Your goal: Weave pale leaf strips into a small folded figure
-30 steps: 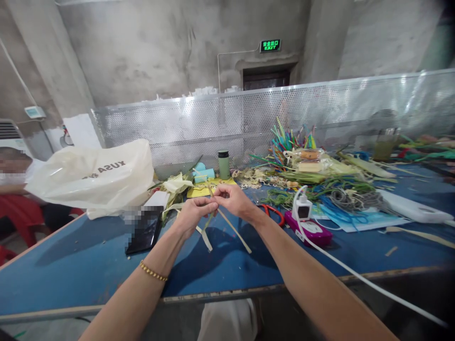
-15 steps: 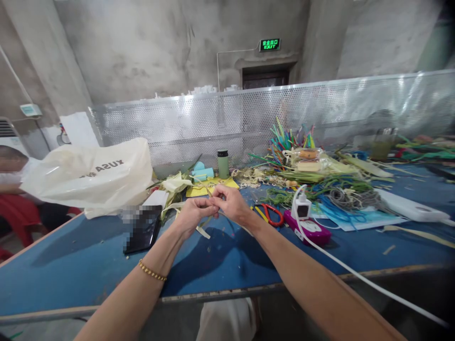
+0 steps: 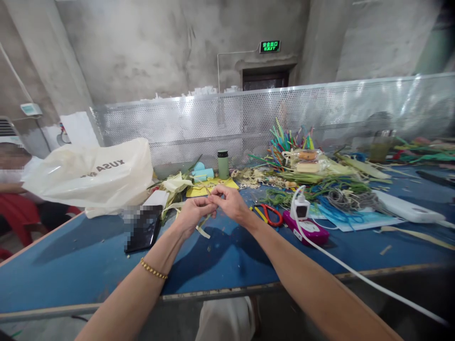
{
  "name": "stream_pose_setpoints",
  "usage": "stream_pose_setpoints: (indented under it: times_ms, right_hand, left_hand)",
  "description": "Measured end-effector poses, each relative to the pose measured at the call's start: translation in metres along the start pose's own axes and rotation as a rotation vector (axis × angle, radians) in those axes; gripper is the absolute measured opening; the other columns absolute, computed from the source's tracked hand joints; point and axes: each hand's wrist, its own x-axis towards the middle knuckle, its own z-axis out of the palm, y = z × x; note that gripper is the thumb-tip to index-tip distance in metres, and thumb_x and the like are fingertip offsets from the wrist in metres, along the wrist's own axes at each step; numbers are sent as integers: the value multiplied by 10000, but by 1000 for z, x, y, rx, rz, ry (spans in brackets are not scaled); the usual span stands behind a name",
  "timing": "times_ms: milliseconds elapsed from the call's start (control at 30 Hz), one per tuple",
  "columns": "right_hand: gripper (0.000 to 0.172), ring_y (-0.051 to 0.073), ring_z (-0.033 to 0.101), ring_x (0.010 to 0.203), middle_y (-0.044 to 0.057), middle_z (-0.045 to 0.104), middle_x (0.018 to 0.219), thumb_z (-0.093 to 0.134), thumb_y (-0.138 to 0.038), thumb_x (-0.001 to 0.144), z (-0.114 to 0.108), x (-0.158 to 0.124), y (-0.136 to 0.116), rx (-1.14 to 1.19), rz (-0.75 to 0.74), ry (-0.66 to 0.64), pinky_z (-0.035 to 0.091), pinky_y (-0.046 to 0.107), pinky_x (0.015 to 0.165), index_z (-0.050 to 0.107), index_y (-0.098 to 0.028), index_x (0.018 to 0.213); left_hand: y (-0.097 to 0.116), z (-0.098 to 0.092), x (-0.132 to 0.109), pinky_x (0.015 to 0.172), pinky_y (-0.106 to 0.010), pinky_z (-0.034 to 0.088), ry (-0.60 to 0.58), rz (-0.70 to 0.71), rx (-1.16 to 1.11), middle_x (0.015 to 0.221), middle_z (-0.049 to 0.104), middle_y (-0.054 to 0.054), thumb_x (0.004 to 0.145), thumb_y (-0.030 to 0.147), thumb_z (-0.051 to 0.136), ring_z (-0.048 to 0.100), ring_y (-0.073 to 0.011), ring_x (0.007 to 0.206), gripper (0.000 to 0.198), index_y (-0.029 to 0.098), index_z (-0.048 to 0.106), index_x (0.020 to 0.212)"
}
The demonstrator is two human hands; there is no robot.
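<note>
Above the blue table (image 3: 117, 279), my left hand (image 3: 195, 214) and my right hand (image 3: 229, 202) meet fingertip to fingertip. Both are closed in a pinch on a thin pale plant strip (image 3: 203, 232), whose loose end hangs below my left fingers. A short thin tip pokes up beside my right fingers. The part between the fingertips is hidden. Just beyond my hands lie a yellow sheet (image 3: 194, 190) and light blue rolls (image 3: 202, 174). Red-handled scissors (image 3: 273, 215) rest to the right of my right hand.
A dark phone (image 3: 145, 229) and a big white plastic bag (image 3: 88, 175) are on the left. A green bottle (image 3: 223, 166) stands behind my hands. Right are a magenta power block (image 3: 309, 232) with a white cable, green cords (image 3: 341, 182) and a white power strip (image 3: 408, 206). A person sits far left.
My hands keep the same pinch with barely any movement. The view has shifted very slightly.
</note>
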Motion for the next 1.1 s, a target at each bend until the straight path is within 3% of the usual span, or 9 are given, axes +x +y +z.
stream_pose_setpoints:
  times_ms: [133,200,300,400,533,700,1100]
  right_hand:
    - [245,168,549,833,63,657,847,494,-300,867,-12,6,8,-255,-25,231,389,275,754,641,-175,715]
    - [339,160,553,717,54,640,721,473,-361,879,-14,5,10,-231,91,169,390,275,674,631,-168,650]
    - [405,127,487,519,7,543,526,523,-468,829,-8,2,7,34,279,-19,355,258,518,581,-162,570]
    - [300,99,452,475,-22,546,531,657,-439,710,-3,0,3,350,380,21,345,236,471,565,-162,639]
    - [285,90,456,491,-31,536,536,690,-391,656,-1,0,1,438,371,64,359,228,480,524,-161,631]
    - [251,90,462,493,-42,516,516,657,-345,666,2,0,3,414,362,48,371,232,497,488,-168,609]
    - [203,91,468,491,-37,529,518,642,-291,663,10,-2,4,460,326,107,387,243,538,494,-170,595]
  left_hand:
    - [-3,-8,5,541,-232,356,88,-75,-116,634,643,-55,626,361,770,513,-100,542,265,115,676,654]
    - [-3,-8,6,545,-235,376,104,-87,-176,649,646,-56,615,373,778,520,-103,545,282,115,677,669]
    - [-3,-7,7,556,-240,389,93,-47,-181,628,634,-53,624,375,773,518,-106,551,282,112,675,652]
    - [-2,-4,5,573,-242,391,61,-44,-193,633,639,-53,640,374,765,523,-104,556,278,111,679,660]
    - [-1,-3,4,592,-247,388,11,-63,-164,674,659,-60,710,421,707,535,-104,563,307,115,697,737]
    - [-4,-3,5,544,-239,330,49,-21,-7,592,623,-41,692,388,724,490,-92,526,295,121,648,593]
    - [0,-2,1,606,-262,394,-15,29,-19,679,641,-76,675,359,736,509,-116,597,285,106,665,565]
